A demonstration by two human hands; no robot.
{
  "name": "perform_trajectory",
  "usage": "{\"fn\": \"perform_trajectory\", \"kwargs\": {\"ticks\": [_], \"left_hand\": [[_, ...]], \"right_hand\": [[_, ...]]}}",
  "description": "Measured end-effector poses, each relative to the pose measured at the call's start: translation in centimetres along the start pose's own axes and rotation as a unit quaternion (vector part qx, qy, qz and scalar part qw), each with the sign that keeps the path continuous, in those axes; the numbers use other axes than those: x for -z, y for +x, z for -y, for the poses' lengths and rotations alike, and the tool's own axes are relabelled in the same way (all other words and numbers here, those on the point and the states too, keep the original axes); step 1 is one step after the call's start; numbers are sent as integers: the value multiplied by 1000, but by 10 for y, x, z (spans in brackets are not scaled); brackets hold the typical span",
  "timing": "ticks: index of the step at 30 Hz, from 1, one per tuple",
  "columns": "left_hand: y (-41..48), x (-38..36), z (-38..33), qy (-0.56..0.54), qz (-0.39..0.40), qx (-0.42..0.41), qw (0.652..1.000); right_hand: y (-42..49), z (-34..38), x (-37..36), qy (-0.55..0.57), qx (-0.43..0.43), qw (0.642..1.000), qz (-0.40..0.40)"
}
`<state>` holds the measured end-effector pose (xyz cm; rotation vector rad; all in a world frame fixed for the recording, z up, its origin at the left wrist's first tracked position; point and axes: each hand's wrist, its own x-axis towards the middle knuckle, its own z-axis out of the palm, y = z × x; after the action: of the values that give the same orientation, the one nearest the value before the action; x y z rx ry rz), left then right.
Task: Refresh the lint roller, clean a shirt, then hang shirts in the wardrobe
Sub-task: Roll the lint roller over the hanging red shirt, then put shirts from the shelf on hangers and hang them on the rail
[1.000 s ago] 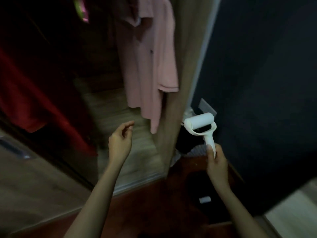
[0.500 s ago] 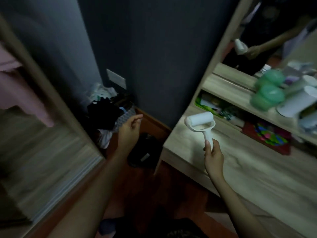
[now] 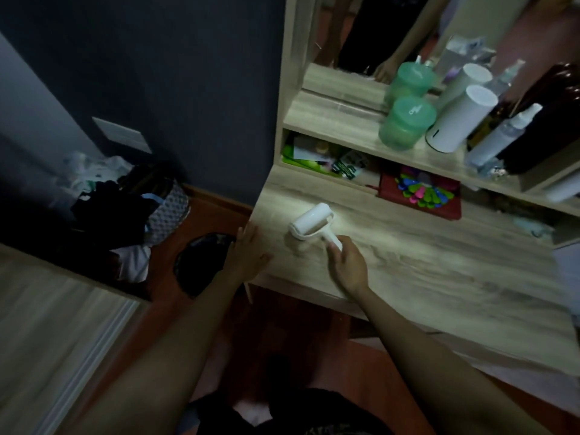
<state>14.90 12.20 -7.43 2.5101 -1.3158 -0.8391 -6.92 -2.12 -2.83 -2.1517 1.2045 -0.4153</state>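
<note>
Lint roller, white with a short handle, is sitting low over the wooden desk. I'm watching the right hand curling its fingers round the handle. The left hand is resting straight-fingered at the desk's corner. Green jars are standing beyond.

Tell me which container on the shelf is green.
The squat green jar, leftmost in the row; the cylinder beside it is white, the spray bottle pale, the large bottle dark.
</note>
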Motion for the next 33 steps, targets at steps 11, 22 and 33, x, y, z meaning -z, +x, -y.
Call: {"fn": "perform_trajectory", "kwargs": {"ticks": [11,22,33], "left_hand": [[-7,2,-14,-38,-28,16,999],[-40,46,6,-209,-105,-27,972],[-212,216,106,-193,-471,-3,861]], "right_hand": [[26,-7,-10,-124,11,992,-38],[24,60,-11,5,89,995,-45],[-23,317,-72,207,320,924,36]]}}
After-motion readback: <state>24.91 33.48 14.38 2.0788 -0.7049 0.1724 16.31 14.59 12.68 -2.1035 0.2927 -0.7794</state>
